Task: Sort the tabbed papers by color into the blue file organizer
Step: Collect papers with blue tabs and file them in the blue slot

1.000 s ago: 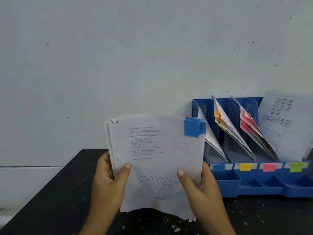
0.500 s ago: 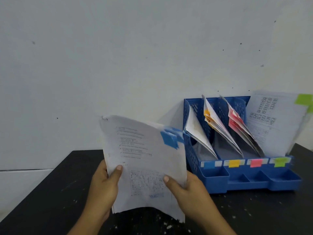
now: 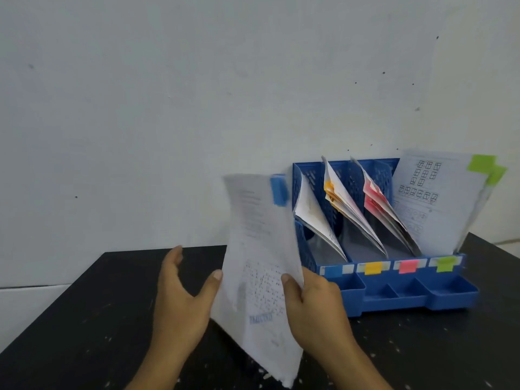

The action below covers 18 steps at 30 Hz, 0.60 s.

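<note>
standing on speckled black table (image 3: 84,319), blue organizer (image 3: 394,299) against white wall (image 3: 168,108).

Right hand (image 3: 315,308) grips blue-tabbed paper (image 3: 261,257) just left of the blue organizer (image 3: 394,301); left hand (image 3: 180,299) open beside the paper, on its far side from the organizer.

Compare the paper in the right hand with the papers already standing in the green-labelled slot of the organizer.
The held paper carries a blue tab; the green-slot papers carry green tabs. The held paper is gripped in the air by the right hand, left of the organizer; the green-slot papers lean inside its rightmost slot, untouched. The held paper looks blurred; the others look sharp. Both are white printed sheets tabbed at the upper right.
</note>
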Each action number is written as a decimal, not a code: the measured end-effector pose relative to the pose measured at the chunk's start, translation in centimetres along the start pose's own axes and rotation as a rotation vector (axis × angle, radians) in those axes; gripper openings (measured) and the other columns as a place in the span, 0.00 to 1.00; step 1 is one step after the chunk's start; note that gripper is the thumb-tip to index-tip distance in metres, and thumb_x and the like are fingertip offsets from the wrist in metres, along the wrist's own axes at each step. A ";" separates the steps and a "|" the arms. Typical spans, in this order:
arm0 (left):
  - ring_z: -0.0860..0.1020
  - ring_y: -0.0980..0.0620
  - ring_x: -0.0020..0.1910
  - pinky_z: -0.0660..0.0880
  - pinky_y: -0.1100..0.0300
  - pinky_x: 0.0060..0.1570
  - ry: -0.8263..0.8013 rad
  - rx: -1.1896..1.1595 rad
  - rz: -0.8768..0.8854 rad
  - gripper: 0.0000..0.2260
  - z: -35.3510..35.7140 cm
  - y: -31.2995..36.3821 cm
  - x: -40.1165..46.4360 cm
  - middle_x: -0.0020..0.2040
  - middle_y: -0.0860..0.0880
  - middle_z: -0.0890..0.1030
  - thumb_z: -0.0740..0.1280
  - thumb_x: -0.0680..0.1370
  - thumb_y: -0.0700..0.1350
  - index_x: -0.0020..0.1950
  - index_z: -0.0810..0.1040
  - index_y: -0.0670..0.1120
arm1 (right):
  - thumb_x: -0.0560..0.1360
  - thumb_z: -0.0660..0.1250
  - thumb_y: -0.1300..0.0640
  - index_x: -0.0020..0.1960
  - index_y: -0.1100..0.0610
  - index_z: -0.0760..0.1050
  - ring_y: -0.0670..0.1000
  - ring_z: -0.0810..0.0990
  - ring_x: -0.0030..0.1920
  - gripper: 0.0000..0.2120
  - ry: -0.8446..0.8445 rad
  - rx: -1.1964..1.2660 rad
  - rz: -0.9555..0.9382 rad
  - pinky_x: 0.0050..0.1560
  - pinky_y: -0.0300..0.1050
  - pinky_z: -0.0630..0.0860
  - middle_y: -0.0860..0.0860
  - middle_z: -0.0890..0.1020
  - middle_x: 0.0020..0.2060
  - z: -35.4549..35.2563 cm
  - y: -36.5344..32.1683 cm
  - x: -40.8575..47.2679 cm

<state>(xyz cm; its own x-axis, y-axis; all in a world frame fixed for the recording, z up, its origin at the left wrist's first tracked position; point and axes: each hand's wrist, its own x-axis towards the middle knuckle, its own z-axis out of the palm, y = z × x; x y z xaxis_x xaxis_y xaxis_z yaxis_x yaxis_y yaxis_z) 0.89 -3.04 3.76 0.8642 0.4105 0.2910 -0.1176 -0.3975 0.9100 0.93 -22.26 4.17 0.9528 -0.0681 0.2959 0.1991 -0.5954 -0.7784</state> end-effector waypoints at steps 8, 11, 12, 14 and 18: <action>0.74 0.62 0.62 0.74 0.60 0.59 -0.457 -0.240 0.063 0.36 2.6 4.4 -2.3 0.61 0.64 0.76 0.71 0.63 0.70 0.68 0.67 0.62 | 0.80 0.61 0.50 0.67 0.48 0.68 0.45 0.82 0.50 0.15 -0.001 -0.288 -0.210 0.49 0.37 0.79 0.47 0.82 0.53 1.7 -1.4 -0.1; 0.79 0.61 0.51 0.75 0.68 0.44 -0.355 -0.195 0.032 0.22 3.7 5.0 -2.2 0.51 0.58 0.80 0.69 0.69 0.63 0.59 0.74 0.55 | 0.81 0.61 0.52 0.68 0.50 0.68 0.46 0.83 0.49 0.16 -0.012 -0.345 -0.237 0.49 0.37 0.77 0.48 0.83 0.51 2.4 -1.4 0.0; 0.79 0.63 0.48 0.74 0.70 0.41 -0.325 -0.180 0.037 0.17 3.9 5.2 -2.0 0.50 0.58 0.80 0.69 0.72 0.59 0.59 0.73 0.56 | 0.80 0.62 0.52 0.68 0.50 0.68 0.46 0.83 0.48 0.17 -0.008 -0.334 -0.233 0.49 0.37 0.77 0.48 0.83 0.51 2.5 -1.4 0.0; 0.78 0.64 0.52 0.75 0.69 0.45 -0.355 -0.189 0.058 0.18 4.4 5.1 -1.6 0.53 0.58 0.79 0.69 0.73 0.57 0.61 0.71 0.57 | 0.80 0.61 0.52 0.67 0.51 0.70 0.46 0.83 0.46 0.16 -0.008 -0.331 -0.216 0.45 0.35 0.76 0.48 0.83 0.50 2.3 -1.1 0.3; 0.69 0.63 0.66 0.72 0.58 0.63 -0.529 -0.171 0.146 0.39 5.2 5.2 -0.7 0.69 0.67 0.67 0.68 0.68 0.65 0.75 0.55 0.65 | 0.79 0.64 0.53 0.61 0.50 0.73 0.43 0.77 0.42 0.11 -0.013 -0.334 -0.183 0.34 0.30 0.68 0.46 0.80 0.48 1.2 -0.3 3.1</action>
<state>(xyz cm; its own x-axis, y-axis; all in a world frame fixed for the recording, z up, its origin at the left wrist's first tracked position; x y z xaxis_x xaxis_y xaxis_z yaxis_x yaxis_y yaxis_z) 2.22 -9.69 6.76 0.9550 -0.1223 0.2703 -0.2938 -0.2629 0.9190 4.11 -21.30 4.63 0.9115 0.0728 0.4048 0.2831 -0.8250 -0.4891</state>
